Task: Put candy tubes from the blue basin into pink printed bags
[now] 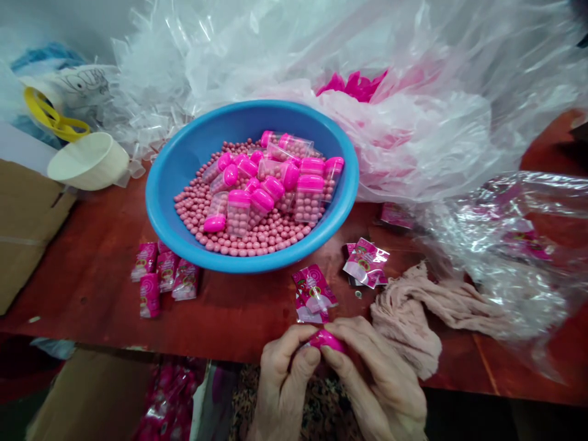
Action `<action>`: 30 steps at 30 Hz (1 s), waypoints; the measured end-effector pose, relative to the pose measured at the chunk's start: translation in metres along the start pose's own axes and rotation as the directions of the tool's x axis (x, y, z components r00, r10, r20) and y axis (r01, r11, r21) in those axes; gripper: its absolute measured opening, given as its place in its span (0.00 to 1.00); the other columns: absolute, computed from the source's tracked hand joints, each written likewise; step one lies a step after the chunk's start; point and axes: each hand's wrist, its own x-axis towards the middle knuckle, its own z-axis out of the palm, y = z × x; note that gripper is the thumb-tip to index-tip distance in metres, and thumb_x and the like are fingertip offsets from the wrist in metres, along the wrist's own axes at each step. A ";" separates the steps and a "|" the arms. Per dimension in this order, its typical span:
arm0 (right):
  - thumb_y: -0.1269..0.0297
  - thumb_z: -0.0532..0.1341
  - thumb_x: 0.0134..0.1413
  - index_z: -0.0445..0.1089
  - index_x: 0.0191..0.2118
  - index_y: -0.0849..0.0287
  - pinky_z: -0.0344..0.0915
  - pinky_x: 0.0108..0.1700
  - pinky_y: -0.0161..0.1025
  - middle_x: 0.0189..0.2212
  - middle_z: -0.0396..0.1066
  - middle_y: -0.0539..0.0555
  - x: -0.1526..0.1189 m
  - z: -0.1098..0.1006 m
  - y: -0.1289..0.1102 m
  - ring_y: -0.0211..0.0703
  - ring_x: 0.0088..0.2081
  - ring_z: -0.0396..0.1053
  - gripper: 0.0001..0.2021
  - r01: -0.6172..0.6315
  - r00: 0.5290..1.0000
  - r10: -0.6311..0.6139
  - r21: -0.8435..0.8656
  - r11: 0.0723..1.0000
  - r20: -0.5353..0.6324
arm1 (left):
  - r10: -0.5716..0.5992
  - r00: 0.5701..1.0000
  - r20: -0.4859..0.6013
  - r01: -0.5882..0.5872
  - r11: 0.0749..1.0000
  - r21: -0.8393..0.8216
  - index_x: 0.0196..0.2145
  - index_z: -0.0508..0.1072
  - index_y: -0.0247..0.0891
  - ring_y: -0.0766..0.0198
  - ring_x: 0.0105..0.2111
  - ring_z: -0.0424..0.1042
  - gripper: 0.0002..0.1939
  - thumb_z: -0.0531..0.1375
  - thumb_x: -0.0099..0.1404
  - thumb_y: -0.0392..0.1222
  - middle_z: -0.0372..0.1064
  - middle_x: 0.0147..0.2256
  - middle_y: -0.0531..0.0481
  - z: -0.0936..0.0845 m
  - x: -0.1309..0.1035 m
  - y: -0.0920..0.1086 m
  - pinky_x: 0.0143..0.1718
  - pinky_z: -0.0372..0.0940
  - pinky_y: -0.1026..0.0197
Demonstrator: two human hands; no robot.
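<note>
At the table's front edge, my left hand (285,373) and my right hand (383,380) meet with bent fingers around a small pink-capped candy container (327,340). Its bright pink cap shows between my thumbs and fingertips; most of its body is hidden. Just beyond my fingers lie flat printed pink label sleeves (315,291). A blue basin (257,262) stands farther back. Inside it, several clear containers with pink caps (261,199) lie on loose pink candy balls (257,245).
Wrapped containers (165,269) lie left on the red table (229,318). To the right are more sleeves (366,263), a beige cloth (413,312) and clear plastic film (519,275). A white scoop (89,162) and yellow tape ring (52,116) sit left. A box below holds pink packages (168,398).
</note>
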 end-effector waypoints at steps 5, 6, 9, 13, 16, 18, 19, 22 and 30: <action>0.72 0.63 0.55 0.72 0.46 0.55 0.72 0.37 0.30 0.35 0.72 0.52 -0.002 -0.003 0.007 0.38 0.35 0.73 0.13 0.069 0.997 -0.069 -0.002 0.998 0.034 | 0.130 0.990 0.055 -0.129 0.992 -0.014 0.38 0.81 0.46 0.61 0.34 0.73 0.12 0.59 0.63 0.35 0.77 0.33 0.50 -0.009 0.004 0.004 0.37 0.65 0.63; 0.71 0.63 0.56 0.72 0.47 0.54 0.72 0.36 0.31 0.35 0.72 0.52 -0.003 -0.004 0.009 0.39 0.35 0.73 0.13 0.072 0.996 -0.073 0.005 0.997 0.051 | 0.126 0.990 0.060 -0.124 0.992 -0.032 0.38 0.81 0.46 0.60 0.33 0.73 0.11 0.60 0.62 0.34 0.77 0.32 0.50 -0.010 0.004 0.004 0.36 0.66 0.63; 0.71 0.61 0.58 0.70 0.51 0.51 0.72 0.36 0.33 0.36 0.71 0.53 -0.005 -0.006 0.009 0.41 0.36 0.73 0.15 0.061 0.992 -0.061 0.007 0.998 0.113 | 0.107 0.994 0.000 -0.106 0.987 -0.122 0.36 0.82 0.46 0.61 0.31 0.72 0.10 0.61 0.62 0.35 0.75 0.29 0.51 -0.006 0.001 -0.002 0.33 0.65 0.62; 0.75 0.59 0.58 0.65 0.54 0.52 0.71 0.38 0.33 0.37 0.70 0.54 -0.006 -0.007 0.006 0.42 0.38 0.72 0.20 0.072 0.984 -0.075 0.022 0.997 0.164 | 0.099 0.992 -0.075 -0.112 0.977 -0.182 0.37 0.81 0.49 0.63 0.29 0.70 0.12 0.59 0.63 0.35 0.74 0.29 0.53 0.003 -0.001 -0.011 0.33 0.64 0.63; 0.77 0.58 0.58 0.62 0.57 0.50 0.71 0.39 0.33 0.38 0.68 0.53 -0.008 -0.003 0.005 0.41 0.39 0.71 0.23 0.046 0.984 -0.050 0.031 0.998 0.173 | 0.044 0.995 -0.089 -0.061 0.977 -0.205 0.35 0.82 0.47 0.65 0.30 0.69 0.09 0.60 0.63 0.38 0.74 0.28 0.53 0.005 -0.002 -0.017 0.34 0.63 0.66; 0.76 0.57 0.59 0.62 0.58 0.50 0.71 0.37 0.32 0.37 0.67 0.53 -0.009 0.000 0.005 0.40 0.38 0.71 0.24 0.008 0.987 -0.013 0.028 1.000 0.158 | -0.082 0.987 -0.136 0.035 0.947 -0.319 0.33 0.82 0.47 0.67 0.31 0.70 0.08 0.61 0.63 0.43 0.75 0.30 0.53 0.003 -0.005 -0.022 0.36 0.64 0.68; 0.75 0.57 0.59 0.63 0.58 0.50 0.71 0.35 0.31 0.36 0.67 0.52 -0.010 0.001 0.006 0.39 0.36 0.71 0.23 -0.002 0.990 -0.003 0.030 1.000 0.143 | -0.156 0.980 -0.124 0.094 0.910 -0.404 0.34 0.82 0.47 0.67 0.31 0.71 0.09 0.60 0.63 0.46 0.76 0.31 0.53 0.001 -0.007 -0.024 0.35 0.66 0.68; 0.75 0.57 0.59 0.68 0.52 0.52 0.69 0.30 0.29 0.32 0.67 0.51 -0.010 0.003 0.007 0.36 0.31 0.70 0.17 -0.025 0.995 0.022 0.029 0.999 0.101 | -0.253 0.963 0.098 0.261 0.767 -0.586 0.43 0.79 0.45 0.66 0.24 0.72 0.18 0.59 0.61 0.55 0.76 0.30 0.49 -0.003 -0.013 -0.028 0.24 0.68 0.67; 0.67 0.61 0.57 0.68 0.47 0.52 0.71 0.39 0.31 0.34 0.73 0.50 -0.011 0.010 0.008 0.39 0.34 0.73 0.11 -0.071 0.995 0.071 0.009 0.997 0.068 | -0.288 0.957 -0.038 0.216 0.794 -0.569 0.35 0.79 0.43 0.74 0.15 0.67 0.07 0.64 0.60 0.45 0.71 0.18 0.55 0.002 -0.012 -0.021 0.14 0.58 0.76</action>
